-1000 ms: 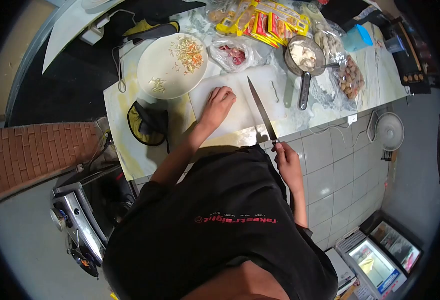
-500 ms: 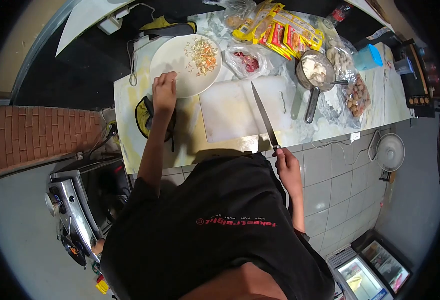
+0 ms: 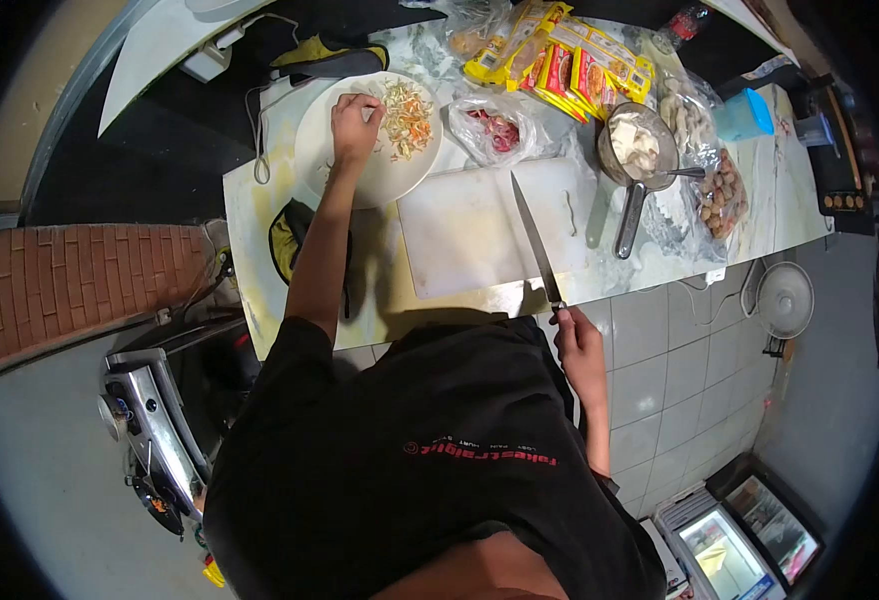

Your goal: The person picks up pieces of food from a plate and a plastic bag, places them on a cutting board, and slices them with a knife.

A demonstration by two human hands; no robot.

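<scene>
My right hand [image 3: 582, 345] grips a long kitchen knife [image 3: 534, 237] by its handle, the blade pointing away from me over the right part of the white cutting board [image 3: 460, 245]. A large white plate [image 3: 400, 186] stands at the board's far left, with shredded vegetables [image 3: 409, 122] in pale and orange strips heaped on its right side. Over the plate, beside the heap, is my left hand [image 3: 357, 124], its fingertips pinched together. Whatever may be between them is too small to make out. A thin green strip [image 3: 571, 213] lies on the board's right side.
Behind the board sits a plastic bag of red pieces [image 3: 500, 130]. Yellow and red packets [image 3: 572, 80] are piled at the back. To the right are a pan [image 3: 639, 145] with white contents, a bag of small brown round items [image 3: 724, 195] and a blue container [image 3: 745, 115].
My left hand has moved from the plate's near left edge farther over the plate, up to the shredded vegetables. My right hand keeps its hold on the knife; the view has shifted slightly.
</scene>
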